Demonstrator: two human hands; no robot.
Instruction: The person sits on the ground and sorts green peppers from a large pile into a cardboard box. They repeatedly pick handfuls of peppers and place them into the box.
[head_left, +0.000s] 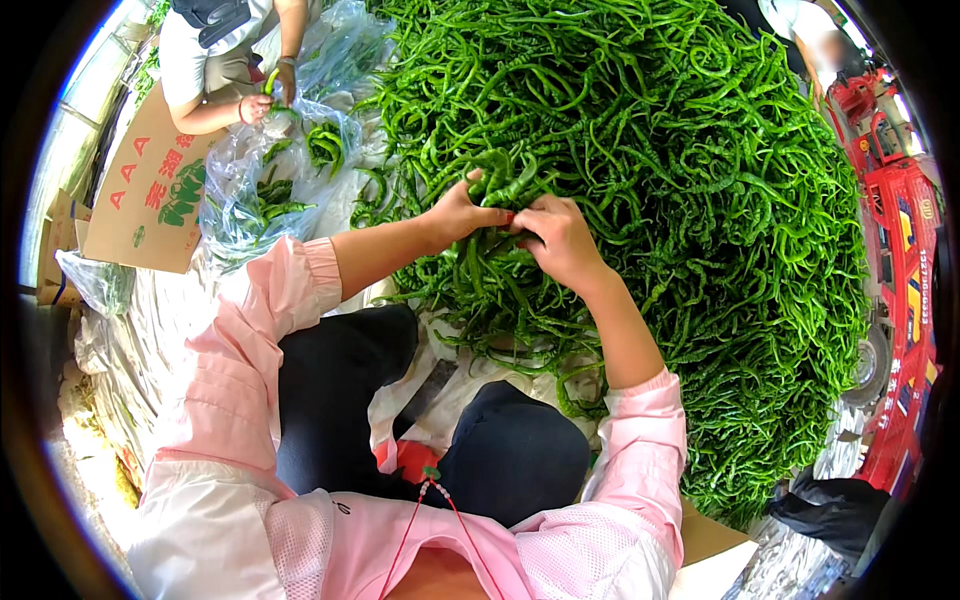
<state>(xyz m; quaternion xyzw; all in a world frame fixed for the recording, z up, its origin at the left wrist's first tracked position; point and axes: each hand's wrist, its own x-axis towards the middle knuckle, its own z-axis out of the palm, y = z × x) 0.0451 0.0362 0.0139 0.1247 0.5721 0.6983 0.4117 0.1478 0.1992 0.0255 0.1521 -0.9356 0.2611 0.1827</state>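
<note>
A bunch of long green chili peppers (501, 180) is held in front of me, at the near edge of a large pile of the same peppers (675, 187). My left hand (463, 211) wraps around the bunch from the left, its thumb pointing right. My right hand (555, 232) meets it from the right, fingers bent against the bunch near the left thumb. Whether the right fingers pinch a single pepper is hidden. Below both hands, more peppers (480, 262) hang or lie on the pile; where the bunch ends is unclear.
At upper left a co-worker's hand (256, 108) holds a pepper above clear plastic bags (247, 195) with peppers inside. A printed cardboard box (150, 187) stands beside them. Another person (806, 30) is at upper right, near a red vehicle (896, 300). A pale sheet (180, 315) covers the ground.
</note>
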